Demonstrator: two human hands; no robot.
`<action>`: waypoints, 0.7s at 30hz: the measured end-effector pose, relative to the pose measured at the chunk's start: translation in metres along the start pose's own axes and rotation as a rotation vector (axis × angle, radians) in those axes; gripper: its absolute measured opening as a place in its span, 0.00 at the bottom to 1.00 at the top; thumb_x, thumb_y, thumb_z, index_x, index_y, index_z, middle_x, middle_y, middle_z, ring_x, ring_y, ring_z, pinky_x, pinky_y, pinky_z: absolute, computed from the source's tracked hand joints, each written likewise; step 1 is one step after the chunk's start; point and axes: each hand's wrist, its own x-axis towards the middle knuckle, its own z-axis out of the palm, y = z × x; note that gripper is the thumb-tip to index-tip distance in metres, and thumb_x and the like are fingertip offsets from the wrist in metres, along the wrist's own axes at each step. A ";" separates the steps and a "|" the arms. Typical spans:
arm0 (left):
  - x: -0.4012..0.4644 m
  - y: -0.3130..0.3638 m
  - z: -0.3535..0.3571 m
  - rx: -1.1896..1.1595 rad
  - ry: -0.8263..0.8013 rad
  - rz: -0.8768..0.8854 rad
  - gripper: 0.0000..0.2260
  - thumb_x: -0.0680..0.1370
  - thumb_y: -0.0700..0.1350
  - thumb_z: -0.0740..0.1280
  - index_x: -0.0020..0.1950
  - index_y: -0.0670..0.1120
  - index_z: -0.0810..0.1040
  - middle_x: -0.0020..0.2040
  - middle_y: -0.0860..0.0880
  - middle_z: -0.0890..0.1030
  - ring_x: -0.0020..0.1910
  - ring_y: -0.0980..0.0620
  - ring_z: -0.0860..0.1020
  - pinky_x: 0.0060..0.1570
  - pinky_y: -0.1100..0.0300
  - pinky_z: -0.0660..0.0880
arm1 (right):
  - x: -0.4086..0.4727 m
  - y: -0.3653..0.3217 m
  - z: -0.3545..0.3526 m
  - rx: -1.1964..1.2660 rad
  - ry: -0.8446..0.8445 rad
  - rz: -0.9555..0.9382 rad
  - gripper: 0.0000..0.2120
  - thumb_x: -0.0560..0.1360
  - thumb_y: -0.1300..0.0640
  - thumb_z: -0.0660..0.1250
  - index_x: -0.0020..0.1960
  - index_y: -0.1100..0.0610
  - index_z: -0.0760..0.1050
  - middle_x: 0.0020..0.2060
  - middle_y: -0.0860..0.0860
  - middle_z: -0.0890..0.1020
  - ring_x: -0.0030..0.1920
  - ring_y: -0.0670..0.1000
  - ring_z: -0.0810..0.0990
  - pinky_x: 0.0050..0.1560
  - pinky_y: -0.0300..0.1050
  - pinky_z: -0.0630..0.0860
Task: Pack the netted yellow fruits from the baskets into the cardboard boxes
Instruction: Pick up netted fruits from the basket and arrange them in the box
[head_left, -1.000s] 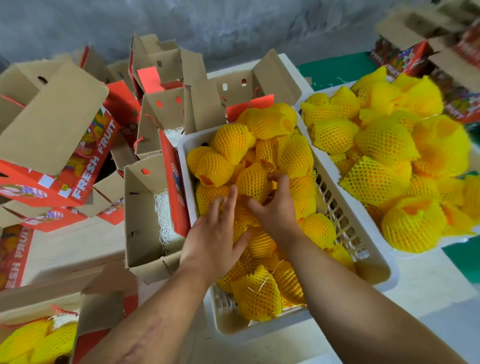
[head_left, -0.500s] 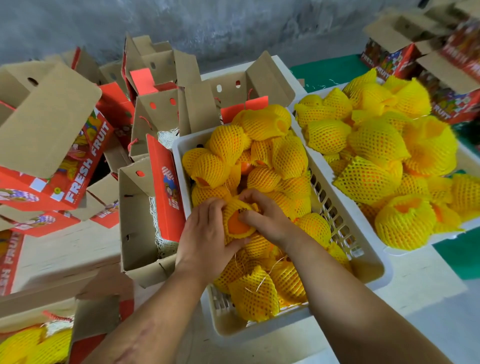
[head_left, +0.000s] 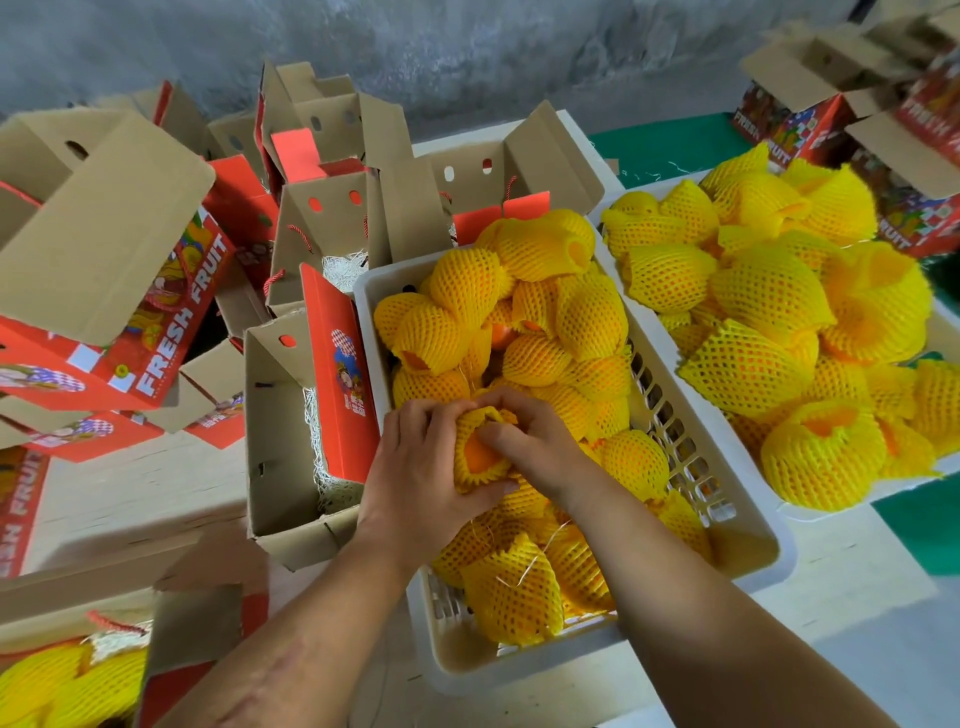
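**Both hands on one netted fruit over the near basket**

Right now both hands meet on a single netted fruit (head_left: 480, 449), held just above the heap in the near white basket (head_left: 748, 540). The left hand (head_left: 421, 467) cups it from the nine o'clock side, fingers curled over the top and thumb wrapped under its lower edge. The right hand (head_left: 535, 441) comes in from three o'clock, its fingertips pinching the yellow foam net at the fruit's upper rim. Orange skin shows through the net's open end, which faces the camera.

Under the hands the basket is piled with more netted fruits (head_left: 587, 317), the heap rising toward twelve o'clock. At three o'clock from it, just beside it, a second white basket (head_left: 810, 512) carries another tall mound of netted fruits (head_left: 769, 291).

At nine o'clock from the held fruit, touching the near basket's side, stands an open cardboard box (head_left: 280, 431) with a red printed flap upright and white shredded paper in its bottom. Beyond it, from nine to twelve o'clock, lie many more open red and brown boxes (head_left: 98, 244), some marked FRESH FRUIT. At seven o'clock another box (head_left: 208, 618) already holds netted fruits. More printed boxes (head_left: 810, 119) stand at one o'clock.
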 end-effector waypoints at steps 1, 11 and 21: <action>0.001 0.000 0.000 -0.004 -0.010 0.008 0.40 0.68 0.74 0.69 0.71 0.50 0.69 0.64 0.48 0.71 0.64 0.47 0.71 0.65 0.51 0.71 | 0.001 0.000 -0.001 0.018 0.014 -0.002 0.25 0.62 0.41 0.67 0.54 0.54 0.80 0.45 0.49 0.79 0.43 0.43 0.76 0.42 0.40 0.74; 0.000 0.001 -0.004 -0.034 -0.071 -0.009 0.34 0.71 0.73 0.68 0.71 0.56 0.68 0.63 0.56 0.77 0.63 0.53 0.72 0.65 0.53 0.71 | 0.013 -0.006 -0.026 -0.317 0.707 -0.270 0.20 0.76 0.46 0.69 0.64 0.54 0.74 0.51 0.49 0.74 0.47 0.52 0.77 0.46 0.50 0.74; 0.001 0.004 -0.006 -0.066 -0.051 -0.034 0.36 0.72 0.77 0.63 0.70 0.55 0.68 0.62 0.54 0.78 0.61 0.52 0.72 0.62 0.51 0.71 | 0.036 -0.016 -0.058 -0.650 0.576 0.045 0.34 0.71 0.51 0.79 0.68 0.55 0.63 0.65 0.59 0.73 0.66 0.66 0.71 0.62 0.63 0.70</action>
